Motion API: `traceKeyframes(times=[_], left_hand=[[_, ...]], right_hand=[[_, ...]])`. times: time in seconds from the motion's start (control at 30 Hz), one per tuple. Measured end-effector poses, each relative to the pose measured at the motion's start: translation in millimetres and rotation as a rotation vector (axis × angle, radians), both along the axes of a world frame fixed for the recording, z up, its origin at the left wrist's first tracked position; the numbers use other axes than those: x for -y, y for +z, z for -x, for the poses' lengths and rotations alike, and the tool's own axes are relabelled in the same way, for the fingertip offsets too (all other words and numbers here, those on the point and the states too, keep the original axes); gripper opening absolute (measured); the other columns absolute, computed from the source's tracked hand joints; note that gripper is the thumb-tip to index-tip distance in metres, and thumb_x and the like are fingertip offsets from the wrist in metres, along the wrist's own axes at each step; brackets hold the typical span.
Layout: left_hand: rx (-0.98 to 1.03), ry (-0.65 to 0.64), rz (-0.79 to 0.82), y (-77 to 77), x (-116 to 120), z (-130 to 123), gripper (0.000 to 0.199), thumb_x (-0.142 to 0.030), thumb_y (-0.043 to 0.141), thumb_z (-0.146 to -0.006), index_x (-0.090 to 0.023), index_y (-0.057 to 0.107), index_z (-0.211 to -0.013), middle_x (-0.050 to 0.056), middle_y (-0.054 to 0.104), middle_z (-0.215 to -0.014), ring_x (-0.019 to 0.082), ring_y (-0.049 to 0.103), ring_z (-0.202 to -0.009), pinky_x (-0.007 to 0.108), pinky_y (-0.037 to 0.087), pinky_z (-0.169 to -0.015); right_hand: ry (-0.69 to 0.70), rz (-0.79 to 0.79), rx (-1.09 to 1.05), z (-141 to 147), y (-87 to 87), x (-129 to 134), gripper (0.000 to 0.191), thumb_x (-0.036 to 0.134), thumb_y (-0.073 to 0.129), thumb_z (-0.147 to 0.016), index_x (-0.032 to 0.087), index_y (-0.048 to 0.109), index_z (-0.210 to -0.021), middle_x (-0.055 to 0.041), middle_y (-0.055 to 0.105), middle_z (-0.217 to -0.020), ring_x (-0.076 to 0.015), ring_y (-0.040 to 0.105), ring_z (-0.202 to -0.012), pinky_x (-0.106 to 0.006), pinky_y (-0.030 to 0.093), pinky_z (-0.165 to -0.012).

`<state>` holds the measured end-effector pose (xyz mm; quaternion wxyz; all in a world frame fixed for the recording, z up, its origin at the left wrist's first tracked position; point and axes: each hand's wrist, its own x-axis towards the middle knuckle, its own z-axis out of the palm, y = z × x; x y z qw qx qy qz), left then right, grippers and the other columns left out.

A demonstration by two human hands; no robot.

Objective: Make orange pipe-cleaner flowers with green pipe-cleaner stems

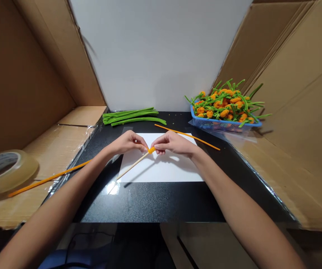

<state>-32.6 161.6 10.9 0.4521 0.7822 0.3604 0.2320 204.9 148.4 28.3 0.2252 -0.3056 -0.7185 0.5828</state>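
Note:
Over the white paper [163,173], both my hands meet at a thin wooden stick [133,166] that slants down to the left. An orange pipe cleaner [151,150] is coiled around the stick's upper end. With thumb and fingers, my left hand [131,142] pinches the orange strand just left of the coil. My right hand [170,143] closes around the coiled end from the right, its fingertips hiding the stick's tip. Another orange length [51,177] runs out beyond my left forearm; whether it joins the held strand is hidden.
Green pipe cleaners [134,116] lie at the back left. One loose orange pipe cleaner [189,137] crosses the paper's far right corner. A blue basket [219,122] heaped with orange and green pieces stands back right. A tape roll [23,170] sits left; cardboard walls [298,123] flank the black table [155,203].

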Motion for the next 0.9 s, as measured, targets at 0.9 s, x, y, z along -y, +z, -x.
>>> traceKeyframes(times=[0.9], left_hand=[[-0.025,0.623,-1.254,-8.2,41.1,-46.8,0.009,-0.022,0.066,-0.091,-0.016,0.074,-0.09,0.003,0.076,-0.076,0.014,0.063,-0.061,0.026,0.046,-0.059]], right_hand=[[-0.882,0.411,-0.655,44.6,-1.5,15.6,0.024,0.003,0.058,-0.09,0.013,0.068,-0.071,-0.0015,0.068,-0.06,-0.0075,0.063,-0.056,-0.018,0.058,-0.067]])
